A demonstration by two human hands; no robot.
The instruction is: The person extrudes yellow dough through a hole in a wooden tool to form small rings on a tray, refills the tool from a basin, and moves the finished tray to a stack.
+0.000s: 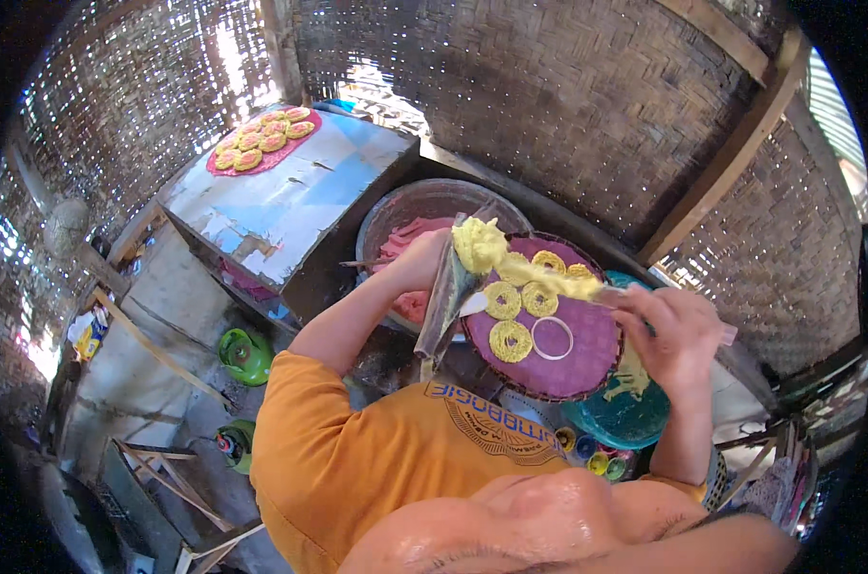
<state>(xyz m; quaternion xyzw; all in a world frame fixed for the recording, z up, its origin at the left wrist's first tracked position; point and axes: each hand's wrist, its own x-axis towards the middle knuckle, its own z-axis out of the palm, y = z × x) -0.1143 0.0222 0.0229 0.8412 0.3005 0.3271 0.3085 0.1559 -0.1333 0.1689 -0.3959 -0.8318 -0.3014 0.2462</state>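
Observation:
My left hand (426, 260) is closed on a clear plastic bag (442, 304) with a mound of soft yellow dough (479, 246) at its mouth. A white pointed tip (474, 305) shows beside the bag. In my right hand (671, 330) is a flat tool with a pale pink end (727, 334); its kind is partly hidden by my fingers. A strand of yellow dough (554, 278) stretches between the tool and the mound. Below lies a round woven tray (592, 349) lined in purple, bearing several yellow dough rings (511, 341) and a thin white ring (552, 339).
A basin of pink dough (415, 196) stands behind my left hand. The teal basin (606, 426) sits under the tray's right side. At the back left, a box-like table (305, 206) carries pink-and-yellow rounds (262, 139). Green gas cylinders (245, 356) stand on the floor.

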